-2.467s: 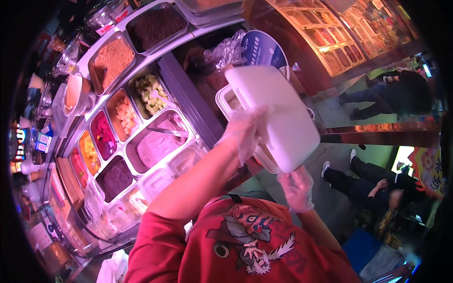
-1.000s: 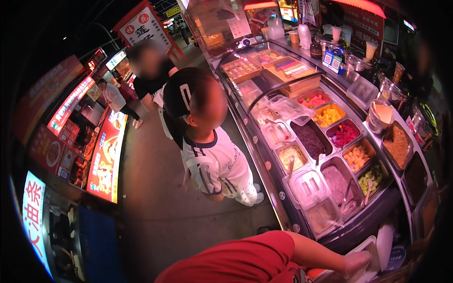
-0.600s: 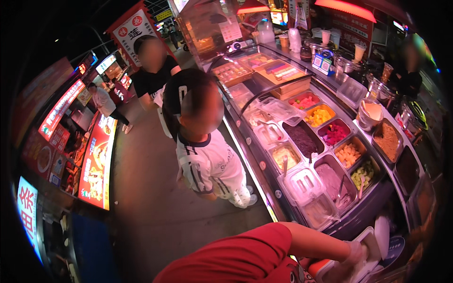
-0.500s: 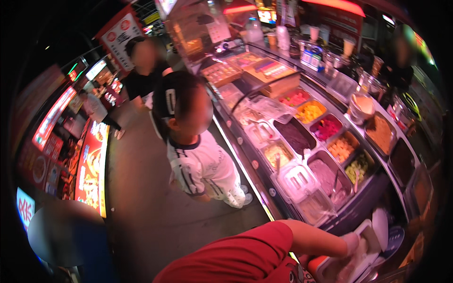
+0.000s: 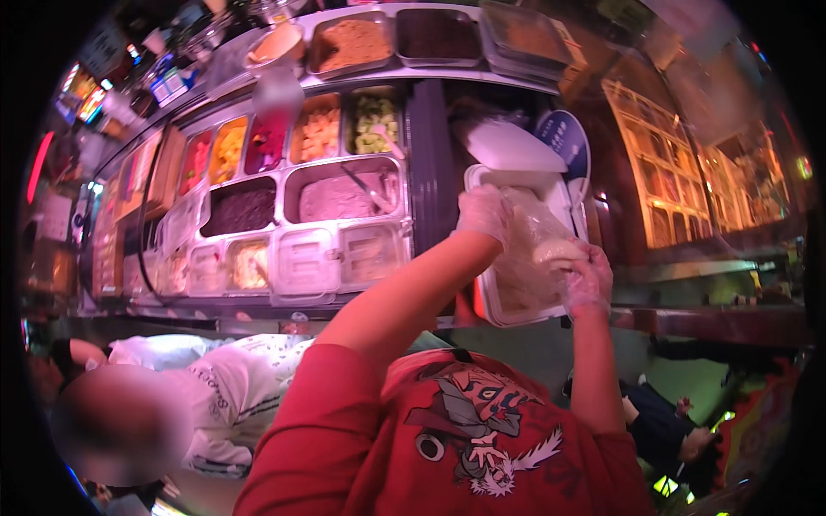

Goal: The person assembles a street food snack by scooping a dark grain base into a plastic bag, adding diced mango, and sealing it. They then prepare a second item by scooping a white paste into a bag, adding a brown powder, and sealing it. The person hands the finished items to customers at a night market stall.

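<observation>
White tub point(image 5: 492, 303): clear film point(image 5: 527, 222) inside
Left hand point(image 5: 484, 215): fingers clenched on film
Right hand point(image 5: 588, 279): fingers pinching pale lump point(image 5: 556, 251)

1. Tub point(image 5: 490, 301): white; lid point(image 5: 512, 144) also white, w/ pinkish tint from lights.
2. Plastic bag point(image 5: 527, 219) in tub: clear, milky; lump point(image 5: 559, 251) by it off-white.
3. L hand point(image 5: 482, 213) & R hand point(image 5: 591, 279): see-thru gloves, colourless.
4. Shirt point(image 5: 353, 430): red, w/ cartoon print in grey, blk & wht.
5. Round sign point(image 5: 561, 136): dk blue, wht lettering.
6. Diced stuff, L to R: red-pink point(image 5: 197, 162), yellow point(image 5: 228, 153), magenta point(image 5: 269, 142), pale orange point(image 5: 317, 133), green cubes point(image 5: 372, 120).
7. Mash point(image 5: 241, 211): v. dk purple; paste point(image 5: 331, 199): lilac.
8. Crumbs point(image 5: 351, 45): orangey-tan; adj. pan's fill point(image 5: 439, 36): dk brown.
</observation>
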`<state>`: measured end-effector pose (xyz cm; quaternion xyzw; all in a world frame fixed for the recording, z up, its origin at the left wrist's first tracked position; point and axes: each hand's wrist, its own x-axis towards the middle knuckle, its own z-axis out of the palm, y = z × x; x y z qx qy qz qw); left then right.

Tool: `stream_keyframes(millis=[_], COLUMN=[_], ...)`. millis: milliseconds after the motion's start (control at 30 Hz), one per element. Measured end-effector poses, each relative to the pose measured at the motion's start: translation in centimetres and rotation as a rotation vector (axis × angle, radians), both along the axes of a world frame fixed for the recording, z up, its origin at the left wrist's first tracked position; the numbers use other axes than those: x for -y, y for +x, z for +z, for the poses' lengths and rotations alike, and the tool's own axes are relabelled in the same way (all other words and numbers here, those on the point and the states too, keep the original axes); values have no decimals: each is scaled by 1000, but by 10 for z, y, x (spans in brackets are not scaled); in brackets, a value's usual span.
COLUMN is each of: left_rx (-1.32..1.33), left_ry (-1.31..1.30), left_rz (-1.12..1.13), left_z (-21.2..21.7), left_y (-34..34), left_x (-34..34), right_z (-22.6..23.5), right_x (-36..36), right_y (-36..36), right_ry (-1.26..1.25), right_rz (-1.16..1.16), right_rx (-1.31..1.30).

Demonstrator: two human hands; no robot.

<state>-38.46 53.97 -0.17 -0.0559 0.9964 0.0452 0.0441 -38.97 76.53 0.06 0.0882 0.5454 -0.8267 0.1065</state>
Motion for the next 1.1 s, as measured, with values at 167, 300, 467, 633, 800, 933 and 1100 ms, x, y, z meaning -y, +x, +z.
stream_keyframes(millis=[167, 300, 467, 633, 800, 933, 1100], left_rx=[-710, -550, -44, 368, 483, -276, 158], left_ry=[177, 1114, 1159, 633, 604, 1251, 1685], left_rz=[-340, -353, -299, -488, -393, -495, -121], left_z=[101, 38, -13, -15, 74, 27, -18], left_y=[41, 37, 24, -7, -18, 0, 9], left_x=[-15, -32, -37, -25, 2, -4, 4], right_z=[-14, -8, 16, 41, 61, 64, 68], right_x=[-22, -2, 20, 24, 19, 59, 64], right_y=[6, 5, -1, -7, -9, 2, 22], right_ry=[40, -59, -150, -137, 21, 30, 68], right_rz=[-13, 6, -21, -75, -120, -34, -55], right_rx=[-59, -56, -75, -109, -145, -151, -310])
